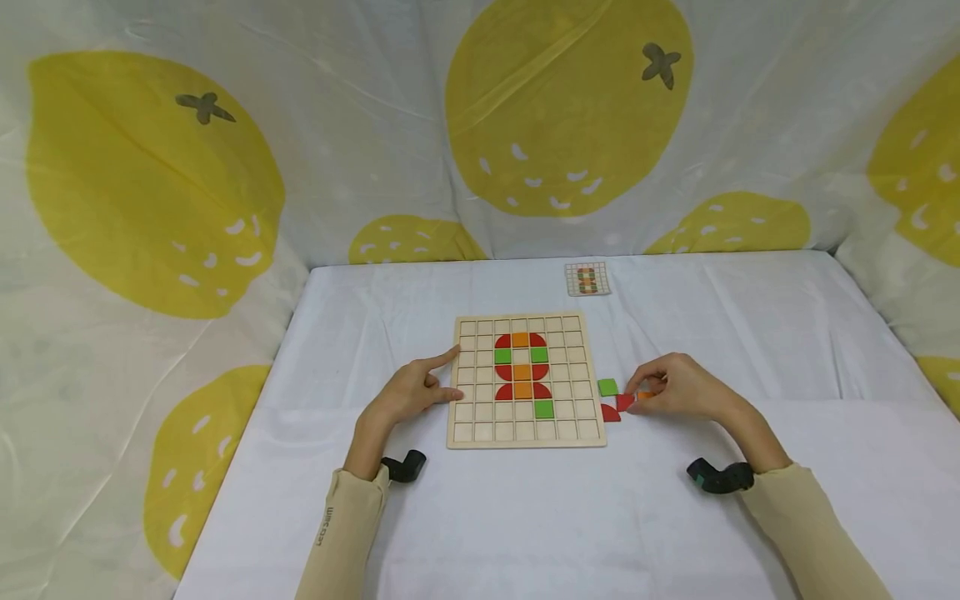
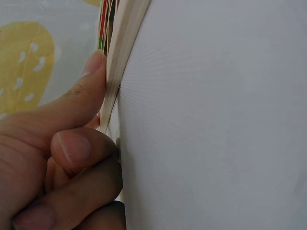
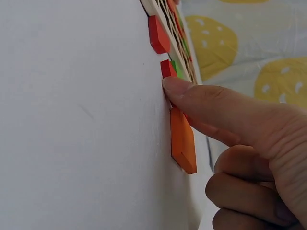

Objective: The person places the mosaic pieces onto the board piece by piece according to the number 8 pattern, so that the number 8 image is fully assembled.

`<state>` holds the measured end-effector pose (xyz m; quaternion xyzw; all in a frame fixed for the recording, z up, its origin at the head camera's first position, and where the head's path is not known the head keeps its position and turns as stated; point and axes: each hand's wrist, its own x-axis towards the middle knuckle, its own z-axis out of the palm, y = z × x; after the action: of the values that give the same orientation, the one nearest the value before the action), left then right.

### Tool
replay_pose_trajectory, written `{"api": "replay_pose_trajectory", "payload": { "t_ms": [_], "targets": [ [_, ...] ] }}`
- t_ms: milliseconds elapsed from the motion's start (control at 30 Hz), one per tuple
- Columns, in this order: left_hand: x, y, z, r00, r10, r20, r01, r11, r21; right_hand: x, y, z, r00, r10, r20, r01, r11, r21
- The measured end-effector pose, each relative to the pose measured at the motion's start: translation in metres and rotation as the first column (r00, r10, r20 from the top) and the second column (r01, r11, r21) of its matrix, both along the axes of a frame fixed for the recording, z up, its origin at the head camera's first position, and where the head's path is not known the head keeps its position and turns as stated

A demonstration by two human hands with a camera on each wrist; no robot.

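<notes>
A square wooden grid board (image 1: 468, 432) lies on the white cloth, with red rounded, orange and green tiles set in its middle columns. My left hand (image 1: 408, 390) touches the board's left edge with thumb and index finger spread apart, the other fingers bent. Beside the board's right edge, my right hand (image 1: 678, 387) pinches a red tile (image 1: 626, 403) between thumb and index finger, low at the cloth. Close around it lie a green square tile (image 1: 607, 387), a red rounded tile (image 1: 611, 413) and an orange tile (image 3: 183, 141), partly hidden by the hand in the head view.
Behind the board lies a small pattern card (image 1: 587, 279) showing a grid with coloured shapes. A lemon-printed cloth (image 1: 570, 108) hangs along the back and sides of the table. Black wrist devices (image 1: 720, 477) sit at both sleeves.
</notes>
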<state>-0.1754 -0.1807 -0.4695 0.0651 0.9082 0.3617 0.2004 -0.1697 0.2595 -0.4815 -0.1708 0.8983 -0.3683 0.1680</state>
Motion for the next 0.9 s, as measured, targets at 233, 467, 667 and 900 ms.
{"api": "replay_pose_trajectory", "payload": {
  "t_ms": [233,467,667,900],
  "targets": [
    [0.000,0.000,-0.001,1.000,-0.009,-0.001,0.009,1.000,0.004,-0.002,0.009,-0.001,0.999,-0.010,-0.047,0.008,0.999,-0.032],
    [0.000,0.000,-0.001,1.000,0.009,0.003,-0.009,1.000,-0.004,-0.005,0.008,-0.005,1.000,0.010,-0.012,-0.011,0.995,-0.099],
    [-0.001,0.000,-0.001,1.000,0.004,-0.003,-0.004,1.000,0.003,-0.006,0.008,-0.007,1.000,-0.021,-0.001,0.021,0.993,-0.113],
    [0.000,-0.001,-0.002,1.000,0.000,-0.010,0.000,1.000,0.004,-0.002,-0.008,-0.006,0.999,-0.012,-0.041,0.004,0.984,-0.178]
  ]
}}
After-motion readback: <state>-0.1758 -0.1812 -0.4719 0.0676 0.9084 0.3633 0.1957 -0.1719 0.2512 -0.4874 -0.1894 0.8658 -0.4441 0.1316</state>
